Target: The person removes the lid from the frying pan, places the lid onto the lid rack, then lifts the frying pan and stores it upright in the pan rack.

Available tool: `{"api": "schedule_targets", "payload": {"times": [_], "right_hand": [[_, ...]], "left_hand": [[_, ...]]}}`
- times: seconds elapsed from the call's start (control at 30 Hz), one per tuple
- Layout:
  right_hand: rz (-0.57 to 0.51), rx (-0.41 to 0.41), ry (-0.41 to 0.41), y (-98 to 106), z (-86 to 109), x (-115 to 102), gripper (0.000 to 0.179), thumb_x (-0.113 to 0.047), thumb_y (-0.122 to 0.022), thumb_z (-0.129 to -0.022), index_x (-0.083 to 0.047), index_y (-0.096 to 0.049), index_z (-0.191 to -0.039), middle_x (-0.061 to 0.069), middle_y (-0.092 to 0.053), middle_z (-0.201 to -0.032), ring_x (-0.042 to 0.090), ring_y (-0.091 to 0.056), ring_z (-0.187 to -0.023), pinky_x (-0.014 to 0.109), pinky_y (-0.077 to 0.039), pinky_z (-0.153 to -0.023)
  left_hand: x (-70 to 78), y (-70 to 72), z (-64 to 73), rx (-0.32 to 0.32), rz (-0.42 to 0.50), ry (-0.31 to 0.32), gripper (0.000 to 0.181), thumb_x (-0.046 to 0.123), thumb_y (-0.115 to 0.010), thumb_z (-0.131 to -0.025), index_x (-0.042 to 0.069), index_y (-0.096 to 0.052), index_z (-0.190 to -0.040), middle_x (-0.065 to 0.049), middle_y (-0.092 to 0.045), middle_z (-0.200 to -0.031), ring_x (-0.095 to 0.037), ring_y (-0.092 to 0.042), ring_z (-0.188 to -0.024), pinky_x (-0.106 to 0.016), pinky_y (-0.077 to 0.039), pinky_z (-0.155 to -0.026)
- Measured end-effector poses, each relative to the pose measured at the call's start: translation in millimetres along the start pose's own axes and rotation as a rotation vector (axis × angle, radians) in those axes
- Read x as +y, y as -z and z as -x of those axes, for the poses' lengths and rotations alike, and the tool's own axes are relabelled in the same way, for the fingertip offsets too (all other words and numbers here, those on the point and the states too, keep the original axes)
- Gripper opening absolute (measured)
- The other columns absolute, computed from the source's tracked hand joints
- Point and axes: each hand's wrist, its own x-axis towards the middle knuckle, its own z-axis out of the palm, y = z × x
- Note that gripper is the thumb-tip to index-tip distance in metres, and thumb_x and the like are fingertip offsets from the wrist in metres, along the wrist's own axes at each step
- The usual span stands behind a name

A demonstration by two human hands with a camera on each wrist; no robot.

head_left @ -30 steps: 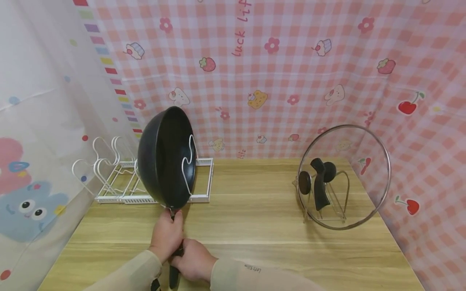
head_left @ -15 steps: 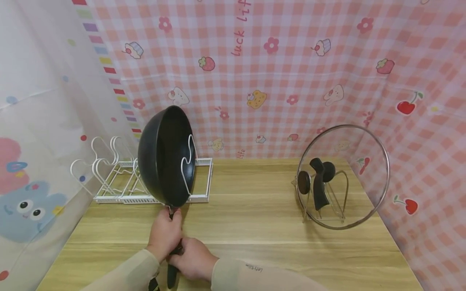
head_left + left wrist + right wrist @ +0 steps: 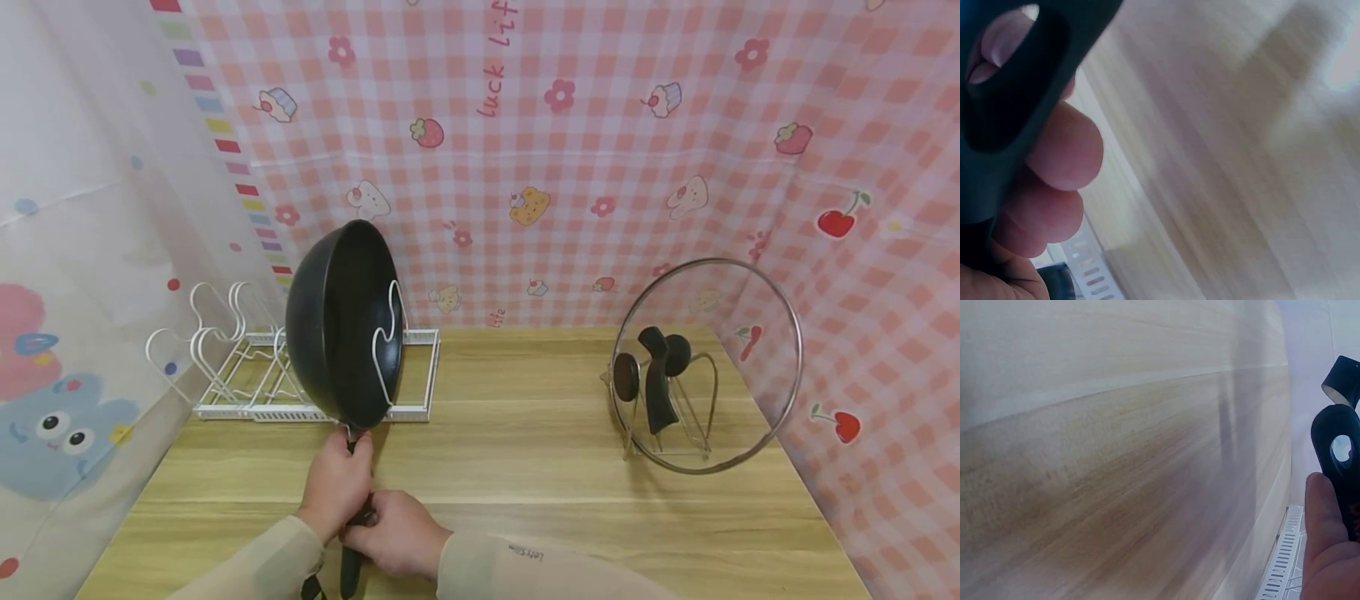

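Observation:
A black wok (image 3: 341, 325) stands tilted on its side in a white wire rack (image 3: 411, 412), its hollow facing right and its handle pointing toward me. My left hand (image 3: 337, 479) grips the handle close to the wok. Just behind it my right hand (image 3: 405, 533) holds the same handle (image 3: 350, 573), whose end sticks out below. Fingers (image 3: 1066, 147) curl round the dark handle in the left wrist view. The right wrist view shows the handle's end with its hanging hole (image 3: 1335, 428) beside my right hand (image 3: 1329, 550).
Other white wire dividers (image 3: 213, 350) of the rack rise left of the wok. On the right, a glass lid (image 3: 797, 333) with a metal rim and a black handle leans in a small wire stand (image 3: 714, 392). A checked pink cloth (image 3: 570, 150) hangs behind the wooden table (image 3: 525, 467).
Both hands and the handle's end have shifted slightly to the left. The wok's bowl stays almost in place in the rack.

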Motion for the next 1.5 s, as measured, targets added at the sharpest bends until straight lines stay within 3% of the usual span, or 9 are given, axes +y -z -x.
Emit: {"api": "schedule_targets", "payload": {"times": [0.3, 0.57, 0.77, 1.07, 1.2, 1.37, 1.5], "right_hand": [[-0.073, -0.013, -0.003, 1.1, 1.5, -1.3, 0.018, -0.029, -0.072, -0.091, -0.011, -0.074, -0.09, -0.015, -0.052, -0.058, 0.0, -0.047, -0.056, 0.017, -0.036, -0.054], [-0.087, -0.022, -0.022, 2.7, 0.5, -5.3, 0.019, -0.029, -0.073, -0.091, -0.01, -0.075, -0.094, -0.014, -0.056, -0.06, 0.0, -0.047, -0.056, 0.017, -0.035, -0.054], [-0.072, -0.019, -0.022, 7.1, 1.1, -8.5, 0.02, -0.03, -0.074, -0.092, -0.013, -0.069, -0.081, -0.013, -0.053, -0.057, 0.001, -0.045, -0.056, 0.018, -0.034, -0.053], [-0.119, -0.025, -0.026, 8.5, 1.9, -10.1, 0.019, -0.029, -0.073, -0.093, -0.012, -0.071, -0.083, -0.014, -0.053, -0.057, 0.001, -0.045, -0.055, 0.017, -0.033, -0.052], [-0.136, -0.022, -0.024, 8.5, 1.8, -10.0, 0.018, -0.028, -0.073, -0.093, -0.011, -0.073, -0.086, -0.013, -0.057, -0.059, 0.0, -0.048, -0.056, 0.016, -0.035, -0.053], [-0.132, -0.008, -0.03, 9.5, 1.5, -9.3, 0.019, -0.027, -0.072, -0.095, -0.01, -0.075, -0.088, -0.005, -0.074, -0.07, -0.002, -0.056, -0.061, 0.016, -0.045, -0.056], [-0.12, -0.01, -0.057, 13.5, 0.2, -8.3, 0.024, -0.03, -0.068, -0.098, -0.009, -0.076, -0.091, 0.0, -0.077, -0.074, 0.0, -0.063, -0.065, 0.018, -0.048, -0.058]], "left_hand": [[4.5, 4.4, -1.6, -0.031, 0.049, 0.041, 0.023, 0.026, -0.049, -0.107, 0.007, -0.056, -0.095, -0.002, -0.057, -0.066, -0.019, -0.054, -0.059, -0.033, -0.043, -0.06], [8.9, 9.3, -3.0, -0.089, 0.114, 0.073, 0.021, 0.023, -0.048, -0.107, 0.005, -0.056, -0.1, 0.0, -0.053, -0.063, -0.016, -0.054, -0.05, -0.031, -0.044, -0.052], [10.9, 11.3, -5.1, -0.114, 0.155, 0.083, 0.02, 0.02, -0.048, -0.106, 0.004, -0.055, -0.099, -0.002, -0.055, -0.066, -0.016, -0.054, -0.048, -0.031, -0.046, -0.047], [11.3, 13.0, -6.6, -0.133, 0.122, 0.086, 0.018, 0.018, -0.048, -0.102, 0.002, -0.057, -0.103, -0.004, -0.06, -0.069, -0.017, -0.057, -0.051, -0.032, -0.049, -0.051], [11.5, 13.2, -7.1, -0.15, 0.117, 0.086, 0.018, 0.018, -0.048, -0.103, 0.002, -0.056, -0.103, -0.005, -0.06, -0.069, -0.017, -0.058, -0.053, -0.033, -0.05, -0.051], [11.7, 14.2, -7.3, -0.158, 0.114, 0.082, 0.018, 0.017, -0.048, -0.102, 0.001, -0.056, -0.107, -0.006, -0.061, -0.07, -0.017, -0.06, -0.054, -0.032, -0.051, -0.052], [12.1, 15.8, -7.3, -0.156, 0.1, 0.085, 0.019, 0.015, -0.049, -0.098, 0.001, -0.056, -0.108, -0.006, -0.063, -0.068, -0.017, -0.061, -0.054, -0.032, -0.051, -0.053]]}}
